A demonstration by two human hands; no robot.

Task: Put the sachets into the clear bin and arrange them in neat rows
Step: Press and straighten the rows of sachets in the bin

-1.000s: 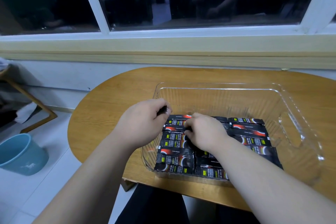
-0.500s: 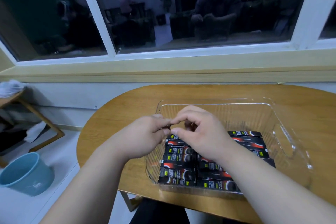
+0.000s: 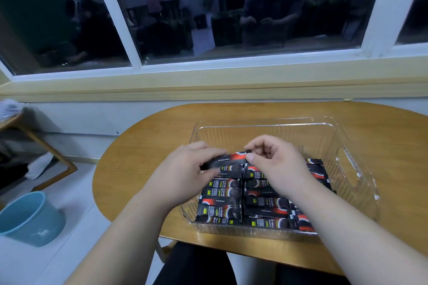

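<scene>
Nearest: dark trousers (image 3: 196,266) of the seated person, showing under the bench edge. Two bare forearms reach forward over the near rim of one clear bin (image 3: 266,124), which sits on the rounded wooden bench (image 3: 150,146) toward its near edge. Black sachets (image 3: 220,211) with red and yellow print lie flat on the bin floor in three columns, long sides touching, filling the near part. Left column: about six showing. Middle column: about six. Right column: four partly seen, the rest hidden by the right forearm, so no full count. Above the far end of the rows, one held sachet (image 3: 228,159) is raised, lying crosswise and slightly tilted, over the left and middle columns. Left hand (image 3: 185,169) grips its left end, fingers curled over the top, thumb below. Right hand (image 3: 278,164) pinches its right end between thumb and forefinger, the other fingers loosely curled. Whether the held sachet touches the ones beneath, I cannot tell. One oval handle cut-out shows in the bin's right wall. On the floor to the left: one blue bucket (image 3: 30,220), and beyond it a slanted wooden frame (image 3: 53,157). Farthest: a white-framed window (image 3: 136,53), three dark panes fully or partly in view, with dim reflections.
</scene>
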